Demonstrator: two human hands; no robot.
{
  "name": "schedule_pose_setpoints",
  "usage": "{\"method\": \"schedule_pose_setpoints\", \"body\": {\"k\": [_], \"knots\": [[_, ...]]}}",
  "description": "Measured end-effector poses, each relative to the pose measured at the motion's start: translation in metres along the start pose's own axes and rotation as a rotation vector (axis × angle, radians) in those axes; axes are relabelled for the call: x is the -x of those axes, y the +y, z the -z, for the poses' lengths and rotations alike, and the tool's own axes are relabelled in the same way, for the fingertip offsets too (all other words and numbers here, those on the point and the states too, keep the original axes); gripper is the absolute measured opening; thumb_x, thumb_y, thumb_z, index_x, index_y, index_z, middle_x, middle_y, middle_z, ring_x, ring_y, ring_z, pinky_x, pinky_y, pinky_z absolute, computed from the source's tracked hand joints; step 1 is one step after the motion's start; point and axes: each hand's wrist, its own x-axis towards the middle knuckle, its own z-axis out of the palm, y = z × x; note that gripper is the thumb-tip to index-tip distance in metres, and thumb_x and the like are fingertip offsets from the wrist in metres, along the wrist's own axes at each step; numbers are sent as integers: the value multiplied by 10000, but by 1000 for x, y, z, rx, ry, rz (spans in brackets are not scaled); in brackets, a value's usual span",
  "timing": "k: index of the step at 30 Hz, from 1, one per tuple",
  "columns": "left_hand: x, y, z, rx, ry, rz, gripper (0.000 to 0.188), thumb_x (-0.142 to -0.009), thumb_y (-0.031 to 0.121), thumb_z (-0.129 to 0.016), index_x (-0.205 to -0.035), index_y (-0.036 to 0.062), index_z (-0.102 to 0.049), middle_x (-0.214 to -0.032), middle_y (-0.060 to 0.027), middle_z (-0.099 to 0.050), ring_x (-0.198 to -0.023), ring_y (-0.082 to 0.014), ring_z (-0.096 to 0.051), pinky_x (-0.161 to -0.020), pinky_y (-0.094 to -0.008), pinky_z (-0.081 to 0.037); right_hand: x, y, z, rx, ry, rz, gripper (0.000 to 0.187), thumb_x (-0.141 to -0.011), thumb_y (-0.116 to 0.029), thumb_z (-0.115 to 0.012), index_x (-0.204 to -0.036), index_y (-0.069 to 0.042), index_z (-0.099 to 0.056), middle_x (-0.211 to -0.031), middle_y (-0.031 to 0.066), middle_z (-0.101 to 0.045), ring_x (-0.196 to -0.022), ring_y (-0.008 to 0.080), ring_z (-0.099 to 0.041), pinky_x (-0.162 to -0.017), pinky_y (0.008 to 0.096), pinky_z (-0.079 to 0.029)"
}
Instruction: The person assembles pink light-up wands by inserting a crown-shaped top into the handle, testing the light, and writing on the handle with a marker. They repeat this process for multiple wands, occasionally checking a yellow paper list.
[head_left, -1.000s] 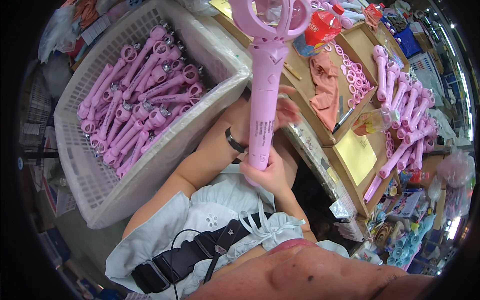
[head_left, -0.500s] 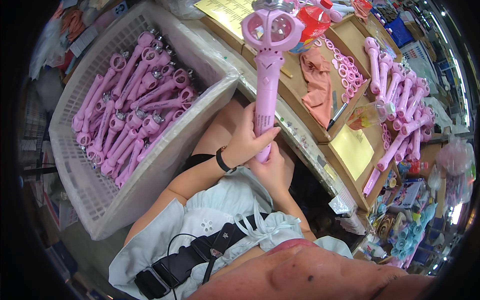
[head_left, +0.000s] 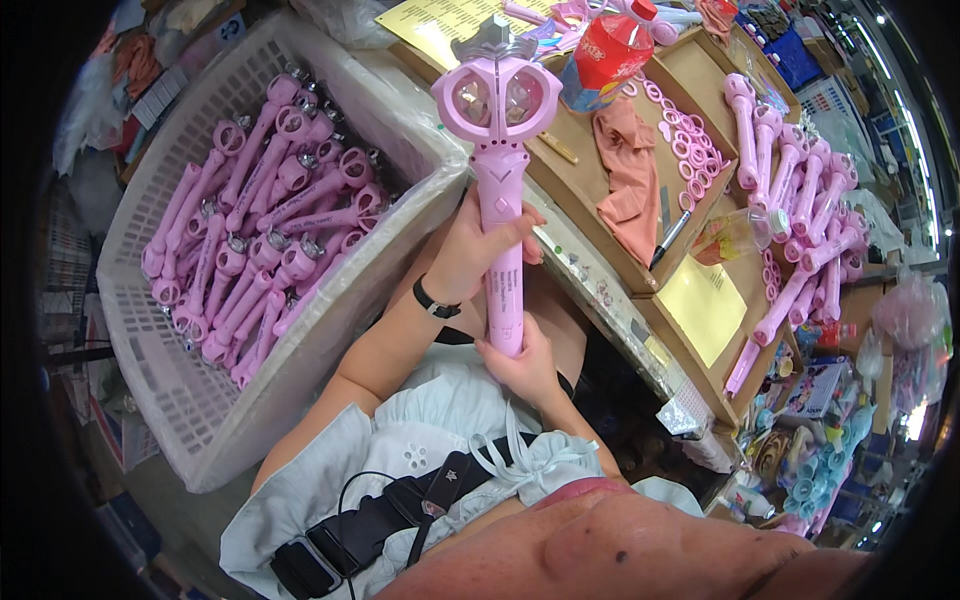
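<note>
I hold a pink toy wand upright in front of me, its clear round head topped by a silver crown. Wrapped round the middle of the handle is my left hand, with a black band on its wrist. My right hand grips the handle's bottom end. To the left, a white plastic basket holds many similar pink wands, heaped at angles. More pink wands lie piled on the workbench at the right.
On the bench are cardboard trays, an orange cloth, pink rings, a black marker and a yellow sheet. A red-labelled bottle stands behind the wand; a clear bottle lies near the right pile.
The wand has moved left and slightly down, and its head has turned to show both clear windows. My left hand sits higher on the handle relative to my right, which has lowered.
</note>
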Motion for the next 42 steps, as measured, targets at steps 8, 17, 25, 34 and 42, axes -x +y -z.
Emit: {"method": "schedule_pose_setpoints", "body": {"k": [8,17,25,34,42], "knots": [[17,-12,2,36,-180,56,607,-811,27,-577,-1314,37,-236,-1181,-154,-497,-956,-216,-598,-817,-374,-513,-3,-7,7,26,61,-49,395,-735,-201,-710,-1022,-4,-524,-828,145,-648,-726,223,-644,-672,336,-499],[24,-25,-10,-123,33,-45,564,-851,77,-558,-1321,41,-248,-1051,-142,-553,-801,-192,-620,-718,-328,-536,-2,-15,-1,153,112,-28,373,-747,-186,-690,-1028,-11,-518,-843,145,-646,-762,235,-649,-694,337,-498],[12,-14,1,211,143,13,306,-927,311,-513,-1001,15,-492,-769,-103,-611,-609,-161,-614,-572,-274,-539,8,-3,2,106,-32,-5,428,-743,-196,-710,-1071,-4,-513,-833,107,-623,-745,180,-610,-689,312,-485],[11,-16,0,214,35,27,353,-868,139,-567,-1159,76,-378,-865,-111,-580,-649,-165,-604,-580,-300,-532,16,29,-5,-197,-114,-62,444,-729,-193,-741,-1064,-23,-506,-848,62,-608,-754,134,-580,-684,284,-468],[12,-16,1,207,8,58,388,-866,287,-548,-1150,50,-429,-916,-121,-592,-704,-199,-616,-617,-322,-532,20,35,1,-213,-160,-56,427,-736,-180,-734,-1063,-26,-506,-859,55,-586,-764,107,-550,-689,273,-460]]}}
